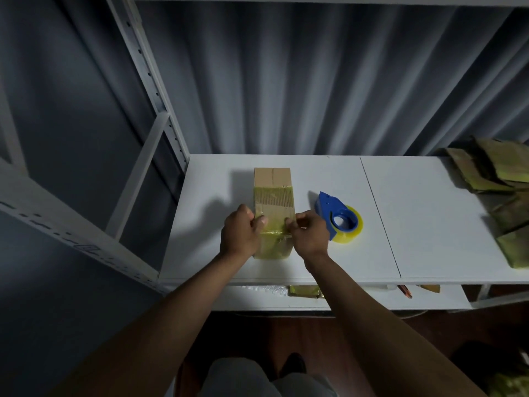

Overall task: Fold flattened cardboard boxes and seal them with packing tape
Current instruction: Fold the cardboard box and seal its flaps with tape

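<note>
Your box [273, 207] lies lengthwise on the white shelf [329, 259], its near end toward you and its far end bare cardboard. Yellowish tape [272, 233] wraps the near half, with a second band crossing the top farther back. Your left hand [240, 233] sits against the box's left side – fingers curled onto the taped top edge, thumb pressing there. Your right hand [309, 232] meets the right side, its fingertips pinched together on the tape at the box's edge. The box thus lies between both hands, touching each. Just beside your right hand, on its far side from the box, the blue dispenser [336, 214] rests on the shelf with its yellow roll. Well apart, at the shelf's right end, lies a pile of flattened boxes [498, 179] – some streaked with tape.
</note>
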